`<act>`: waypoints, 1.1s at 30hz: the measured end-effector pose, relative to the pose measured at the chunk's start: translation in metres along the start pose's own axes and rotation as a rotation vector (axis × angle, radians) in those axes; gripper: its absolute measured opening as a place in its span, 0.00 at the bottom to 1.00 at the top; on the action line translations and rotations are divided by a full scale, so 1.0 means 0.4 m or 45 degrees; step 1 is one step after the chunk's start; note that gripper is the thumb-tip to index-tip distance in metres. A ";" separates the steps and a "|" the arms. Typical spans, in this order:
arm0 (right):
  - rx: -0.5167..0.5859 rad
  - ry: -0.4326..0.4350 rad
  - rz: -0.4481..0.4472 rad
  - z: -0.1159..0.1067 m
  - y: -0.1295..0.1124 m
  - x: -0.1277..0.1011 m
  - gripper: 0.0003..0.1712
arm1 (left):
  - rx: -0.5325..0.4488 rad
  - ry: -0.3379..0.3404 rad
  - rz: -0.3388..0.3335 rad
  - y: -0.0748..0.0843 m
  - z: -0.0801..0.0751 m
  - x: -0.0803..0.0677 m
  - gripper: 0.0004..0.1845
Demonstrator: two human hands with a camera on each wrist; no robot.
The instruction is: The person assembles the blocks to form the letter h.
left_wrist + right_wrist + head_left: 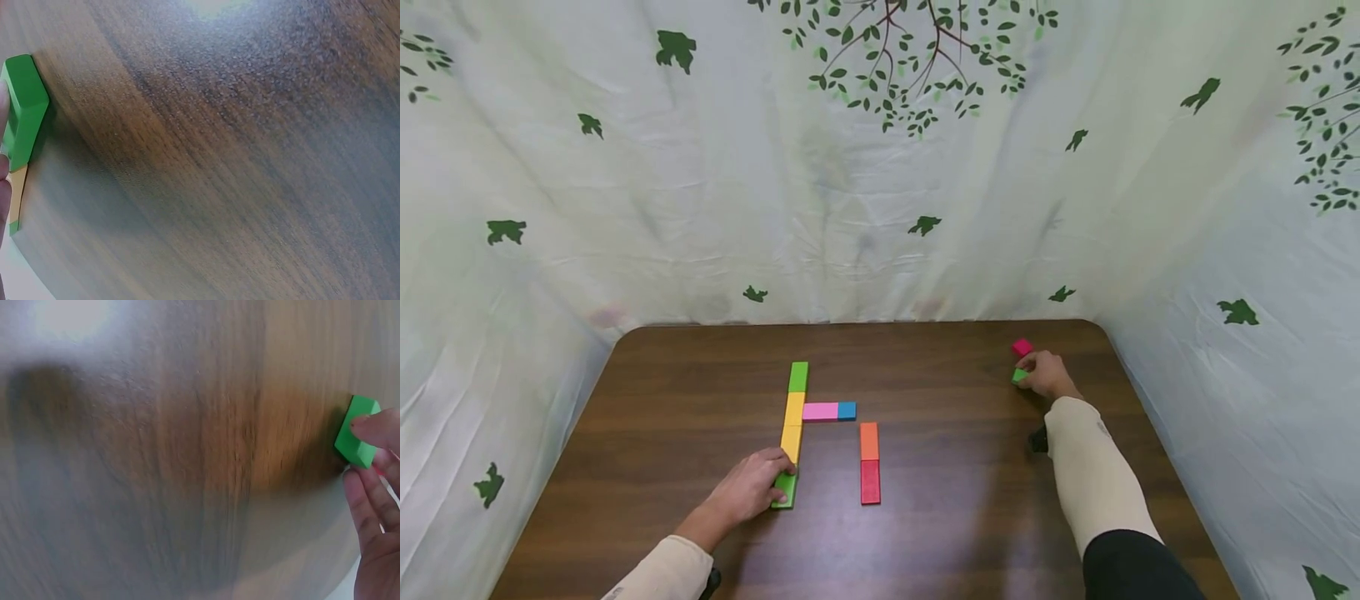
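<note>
Green block (786, 488) under left hand (751, 487): long axis front-to-back.

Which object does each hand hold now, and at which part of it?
The right hand pinches a small green block at its edge. The left hand grips the near green block of the long coloured row by its end.
</note>
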State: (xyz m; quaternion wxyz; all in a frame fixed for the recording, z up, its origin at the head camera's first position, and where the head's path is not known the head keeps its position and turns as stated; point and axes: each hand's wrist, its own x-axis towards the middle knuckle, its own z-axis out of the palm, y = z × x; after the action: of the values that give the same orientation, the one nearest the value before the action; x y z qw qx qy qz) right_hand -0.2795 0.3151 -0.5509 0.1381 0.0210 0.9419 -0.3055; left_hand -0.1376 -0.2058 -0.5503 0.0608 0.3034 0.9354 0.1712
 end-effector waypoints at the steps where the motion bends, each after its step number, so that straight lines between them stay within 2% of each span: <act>1: 0.001 -0.006 -0.006 0.005 -0.004 -0.004 0.17 | -0.002 -0.006 -0.004 0.000 0.000 0.000 0.15; 6: -0.020 -0.026 -0.044 0.033 -0.021 -0.006 0.17 | 0.003 -0.022 -0.013 0.000 0.002 -0.001 0.15; 15: -0.033 -0.047 -0.187 0.066 -0.066 -0.012 0.16 | 0.023 0.015 0.020 -0.007 0.010 0.001 0.15; 23: -0.055 -0.066 -0.257 0.091 -0.108 -0.024 0.16 | 0.027 0.035 0.044 -0.004 0.011 -0.001 0.15; 33: -0.123 -0.090 -0.352 0.114 -0.144 -0.024 0.15 | 0.132 0.113 0.065 -0.005 0.018 0.000 0.16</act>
State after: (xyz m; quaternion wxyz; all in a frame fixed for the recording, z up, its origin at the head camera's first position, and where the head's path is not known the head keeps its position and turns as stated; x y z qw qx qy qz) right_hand -0.2661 0.2423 -0.5505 0.1287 -0.1264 0.9439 -0.2765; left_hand -0.1373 -0.2053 -0.5579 -0.0011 0.3219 0.9368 0.1373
